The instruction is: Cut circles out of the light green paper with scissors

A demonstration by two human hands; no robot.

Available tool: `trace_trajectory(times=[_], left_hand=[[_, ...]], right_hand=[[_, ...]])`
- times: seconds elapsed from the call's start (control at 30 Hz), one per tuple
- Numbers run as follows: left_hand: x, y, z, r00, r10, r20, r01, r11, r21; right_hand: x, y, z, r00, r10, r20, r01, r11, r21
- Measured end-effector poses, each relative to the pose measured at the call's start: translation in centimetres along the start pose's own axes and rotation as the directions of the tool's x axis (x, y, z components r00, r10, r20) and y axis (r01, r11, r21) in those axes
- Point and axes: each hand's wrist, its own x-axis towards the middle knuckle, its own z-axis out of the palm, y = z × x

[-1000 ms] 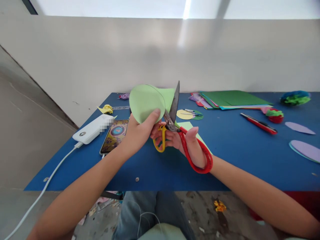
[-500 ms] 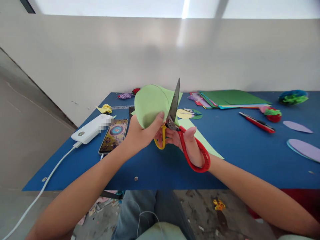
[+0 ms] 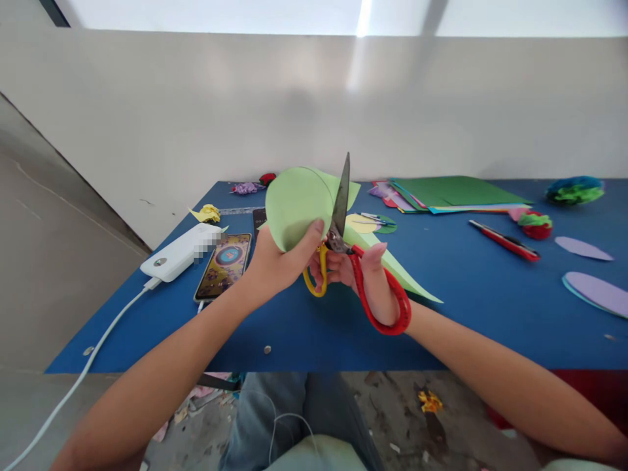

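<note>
Light green paper (image 3: 297, 206), in the head view, is held above the bench (image 3: 490, 294), gripped between the thumb and fingers of the left hand (image 3: 280, 261). Compared with a second ago, it sits further right, its trailing strip reaching further over the bench. One pair of scissors (image 3: 342, 203), handles spread, is gripped by the right hand (image 3: 373, 280), palm up, thumb through the red loop. Two lavender ovals (image 3: 601, 291) lie at right.
</note>
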Motion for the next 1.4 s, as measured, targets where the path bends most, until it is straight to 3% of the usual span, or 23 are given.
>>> trace_trajectory(times=[0.13,0.4,0.57,0.7,0.87,1.4], left_hand=[[0.1,0.0,0.1,1.000,0.004,0.001,-0.004,1.000,0.005],[-0.2,0.1,0.1,1.000,0.000,-0.013,0.000,1.000,0.015],[-0.2,0.4,0.2,1.000,0.017,0.016,-0.017,1.000,-0.005],[-0.1,0.3,0.1,0.999,0.028,0.019,-0.028,1.000,0.007],[-0.1,0.0,0.0,0.999,0.032,0.014,-0.032,0.998,0.061],[0.0,0.0,-0.2,0.996,0.041,0.075,-0.048,0.995,0.091]], right_hand=[[0.5,1.1,-0.5,0.996,-0.070,0.055,0.066,0.996,0.066],[0.8,1.4,-0.8,0.991,-0.055,0.119,0.043,0.994,0.104],[0.4,0.7,-0.5,0.997,-0.065,0.053,0.061,0.996,0.073],[0.3,0.4,-0.4,0.997,-0.038,0.070,0.032,0.996,0.081],[-0.2,0.0,0.0,0.998,-0.064,-0.029,0.067,0.992,0.103],[-0.4,0.1,-0.2,0.999,-0.042,-0.017,0.044,0.988,0.147]])
